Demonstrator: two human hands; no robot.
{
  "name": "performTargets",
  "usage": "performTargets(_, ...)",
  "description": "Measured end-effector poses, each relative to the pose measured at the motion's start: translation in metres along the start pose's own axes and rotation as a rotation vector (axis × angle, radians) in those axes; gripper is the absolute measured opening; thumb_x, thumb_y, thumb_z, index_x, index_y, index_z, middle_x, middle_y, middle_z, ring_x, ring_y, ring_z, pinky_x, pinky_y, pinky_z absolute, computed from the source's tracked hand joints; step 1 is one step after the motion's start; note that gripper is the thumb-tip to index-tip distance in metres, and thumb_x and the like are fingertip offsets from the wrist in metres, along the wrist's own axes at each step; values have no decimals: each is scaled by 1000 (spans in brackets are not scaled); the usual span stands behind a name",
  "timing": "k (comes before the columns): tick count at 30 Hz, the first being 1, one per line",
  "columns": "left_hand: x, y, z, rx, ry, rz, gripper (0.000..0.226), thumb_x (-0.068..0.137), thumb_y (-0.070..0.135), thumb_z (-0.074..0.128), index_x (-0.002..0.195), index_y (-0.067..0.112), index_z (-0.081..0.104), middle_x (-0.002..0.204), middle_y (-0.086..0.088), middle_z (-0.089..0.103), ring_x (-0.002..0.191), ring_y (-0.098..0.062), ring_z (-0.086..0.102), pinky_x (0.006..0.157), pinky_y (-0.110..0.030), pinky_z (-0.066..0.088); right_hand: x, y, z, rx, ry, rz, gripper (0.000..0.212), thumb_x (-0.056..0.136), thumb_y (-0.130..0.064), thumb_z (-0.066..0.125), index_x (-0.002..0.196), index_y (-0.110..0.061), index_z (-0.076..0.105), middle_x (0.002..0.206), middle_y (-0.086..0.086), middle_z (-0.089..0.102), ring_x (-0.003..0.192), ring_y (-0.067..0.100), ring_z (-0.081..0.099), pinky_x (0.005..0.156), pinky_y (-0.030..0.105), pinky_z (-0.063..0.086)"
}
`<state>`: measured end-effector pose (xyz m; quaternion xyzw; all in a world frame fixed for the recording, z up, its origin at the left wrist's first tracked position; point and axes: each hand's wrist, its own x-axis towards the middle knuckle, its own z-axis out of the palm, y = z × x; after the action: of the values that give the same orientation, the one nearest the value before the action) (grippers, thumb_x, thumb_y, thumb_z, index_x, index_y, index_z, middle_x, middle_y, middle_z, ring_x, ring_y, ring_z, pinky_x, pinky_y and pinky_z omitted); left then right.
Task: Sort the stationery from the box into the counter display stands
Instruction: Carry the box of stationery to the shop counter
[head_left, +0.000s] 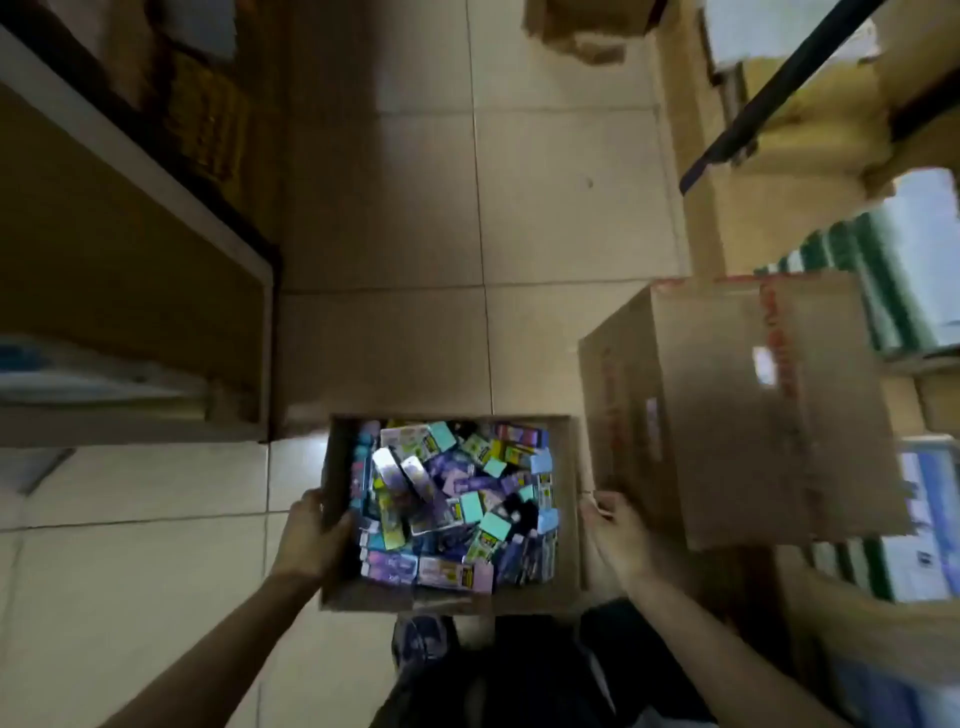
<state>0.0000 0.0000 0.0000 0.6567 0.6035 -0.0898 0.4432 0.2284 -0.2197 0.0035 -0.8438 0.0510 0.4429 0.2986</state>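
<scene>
An open cardboard box (452, 597) hangs in front of me above the tiled floor, packed with several small stationery packs (452, 499) in purple, teal, yellow and blue. My left hand (311, 535) grips the box's left wall, thumb over the rim. My right hand (613, 530) holds the right wall from outside, fingers curled against it. No display stands appear in this view, and the picture is blurred.
A large closed carton (753, 405) stands close on the right, with more cartons (779, 208) and stacked green and blue goods (904, 291) behind it. A counter or shelf unit with a white edge (156, 171) runs along the left. Beige floor tiles (467, 208) stretch ahead.
</scene>
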Motion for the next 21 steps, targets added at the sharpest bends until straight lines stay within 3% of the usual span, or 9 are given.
performTargets(2,28,-23,24,-26,146,20,40,82,4,69,115,-12,54,100,-26,60,86,-28,56,60,-29,37,32,23,19,55,21,3,15,94,-22,55,100,-9,60,99,14,63,97,28,60,78,33,42)
performTargets(3,43,-35,35,-24,203,2,42,83,5,68,118,-12,51,106,-28,58,91,-34,56,66,-33,41,49,35,28,88,23,-2,14,94,-25,55,104,-16,59,104,10,63,102,26,59,84,34,44)
performTargets(5,65,-57,55,-29,252,-8,49,85,14,69,123,-9,48,116,-30,54,104,-38,54,83,-36,41,77,58,43,103,33,10,39,93,-32,56,127,-16,50,128,7,55,121,25,51,101,39,40)
performTargets(7,77,-80,71,-128,210,-26,48,84,22,70,121,-1,50,113,-21,59,101,-32,58,85,-35,45,95,78,56,116,49,32,60,92,-37,56,143,-14,35,143,7,44,131,25,41,109,41,33)
performTargets(9,84,-94,80,-229,197,-127,46,86,34,67,120,8,50,108,-7,59,95,-22,57,82,-34,45,110,91,67,134,70,-8,56,93,-36,55,142,-16,38,140,7,47,129,26,44,105,38,36)
performTargets(13,97,-119,83,-275,214,-216,42,91,49,52,101,9,62,91,-12,63,82,-26,58,74,-36,47,122,109,84,43,186,-89,45,98,-38,42,135,-12,47,131,9,52,123,28,47,96,29,34)
performTargets(17,99,-123,84,-286,263,-233,47,92,50,49,80,7,63,65,-4,58,60,-17,53,52,-27,39,122,114,83,39,184,-99,43,99,-40,36,119,-9,58,105,12,62,100,27,58,87,38,43)
performTargets(21,87,-110,76,-204,295,-239,50,93,51,46,78,6,61,68,-10,55,63,-24,50,52,-29,36,112,101,72,32,157,-99,40,99,-41,35,109,-12,61,89,3,63,84,18,60,76,33,45)
